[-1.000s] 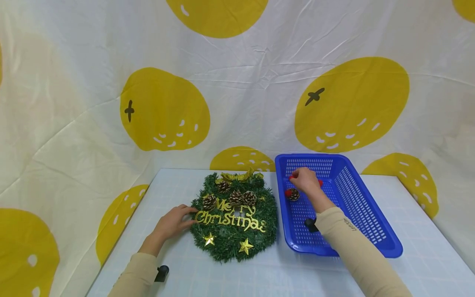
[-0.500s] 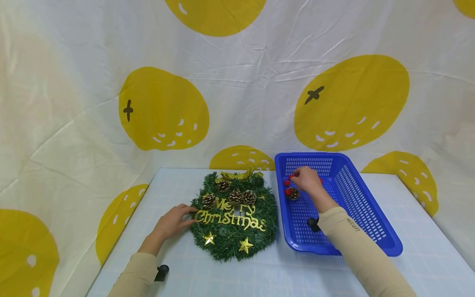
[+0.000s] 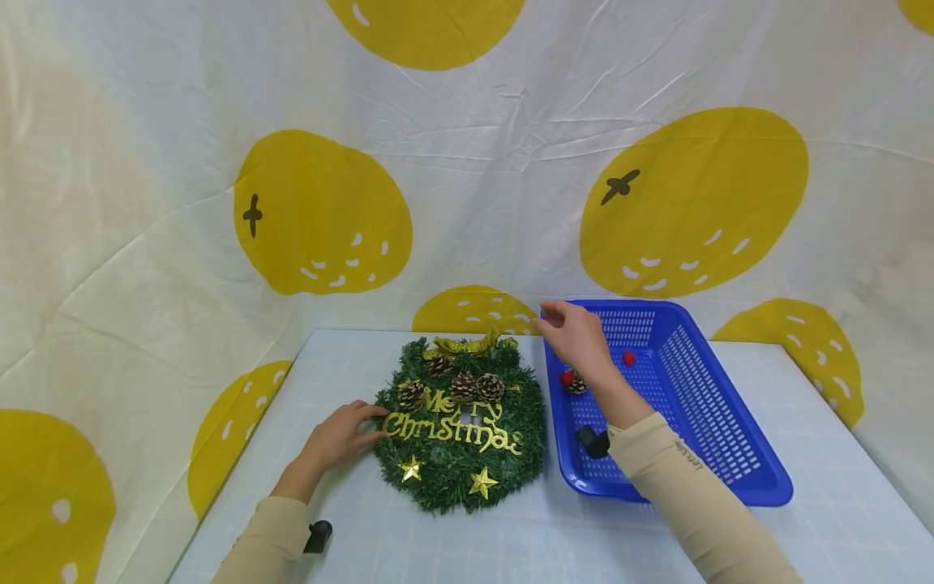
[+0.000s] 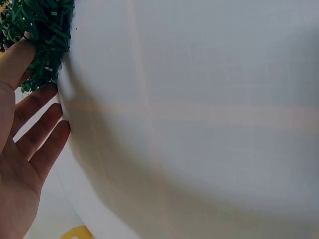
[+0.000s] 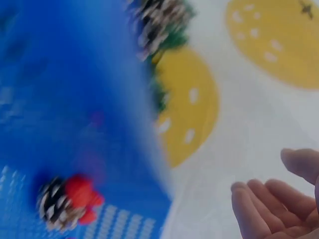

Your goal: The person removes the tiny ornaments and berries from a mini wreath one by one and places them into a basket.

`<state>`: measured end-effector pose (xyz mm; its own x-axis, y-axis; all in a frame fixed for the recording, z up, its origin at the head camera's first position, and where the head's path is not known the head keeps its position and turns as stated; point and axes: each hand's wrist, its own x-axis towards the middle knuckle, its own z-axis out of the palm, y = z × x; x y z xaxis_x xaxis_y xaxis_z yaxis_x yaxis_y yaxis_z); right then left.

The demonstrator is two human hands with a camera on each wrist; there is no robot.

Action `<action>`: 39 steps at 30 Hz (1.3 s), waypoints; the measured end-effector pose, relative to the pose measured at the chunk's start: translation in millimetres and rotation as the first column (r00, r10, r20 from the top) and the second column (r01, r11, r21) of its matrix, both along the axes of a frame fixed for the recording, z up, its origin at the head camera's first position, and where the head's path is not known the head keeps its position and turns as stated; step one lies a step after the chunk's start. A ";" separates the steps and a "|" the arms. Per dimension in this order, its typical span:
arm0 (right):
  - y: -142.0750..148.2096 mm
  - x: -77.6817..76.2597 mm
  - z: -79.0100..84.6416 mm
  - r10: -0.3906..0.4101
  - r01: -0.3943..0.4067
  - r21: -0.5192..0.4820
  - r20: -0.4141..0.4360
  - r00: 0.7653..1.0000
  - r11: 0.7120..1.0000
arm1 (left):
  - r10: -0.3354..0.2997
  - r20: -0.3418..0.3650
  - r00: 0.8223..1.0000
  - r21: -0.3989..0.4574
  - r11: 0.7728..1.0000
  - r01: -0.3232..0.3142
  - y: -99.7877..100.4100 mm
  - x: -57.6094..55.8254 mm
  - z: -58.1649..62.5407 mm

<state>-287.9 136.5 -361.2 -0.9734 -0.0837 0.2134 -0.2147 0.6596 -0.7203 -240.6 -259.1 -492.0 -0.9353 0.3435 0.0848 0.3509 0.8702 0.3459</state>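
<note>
Your two hands are well apart. In the head view your left hand (image 3: 346, 435) touches the left edge of the green wreath (image 3: 441, 488), lower centre of the frame; only the left wrist view shows your thumb against its edge and your other fingers loosely extended. Your right hand (image 3: 576, 337) is by the upper-left corner of the blue basket (image 3: 769, 489), right of centre. Your right wrist view shows that thumb clear of the loosely bent fingers, nothing visible between them, and, lower left, a pinecone (image 5: 55, 204) with red balls (image 5: 79, 190), partly hidden in the head view. The desk (image 3: 452, 551) wears a pale, faintly checked cover; behind it hangs a creased white curtain (image 3: 496, 203) printed with yellow fruit (image 3: 321, 211).
</note>
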 end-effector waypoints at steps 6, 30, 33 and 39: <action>-28.0 14.6 8.5 0.043 -0.045 -0.088 -0.029 0.999 0.995 | -0.003 -0.008 1.000 -0.004 1.000 0.003 -1.0 -0.1 -0.3; -91.4 44.5 -25.1 0.057 -0.065 -0.164 -0.051 0.997 0.984 | -0.001 -0.017 1.000 0.000 1.000 0.001 -0.2 -0.6 -4.5; -94.4 45.9 -34.9 0.030 -0.042 -0.149 -0.078 0.996 0.988 | -0.001 -0.018 1.000 0.001 1.000 0.001 -0.3 -1.1 -4.8; -97.7 48.2 -53.8 -0.006 -0.008 -0.114 -0.119 0.993 0.993 | 0.000 -0.016 1.000 -0.002 1.000 0.000 -0.2 -0.7 -5.1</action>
<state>-239.7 38.7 -415.0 -0.9404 -0.0532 0.3359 -0.3039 0.5745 -0.7600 -241.4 -259.4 -497.1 -0.9338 0.3439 0.0991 0.3566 0.8708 0.3385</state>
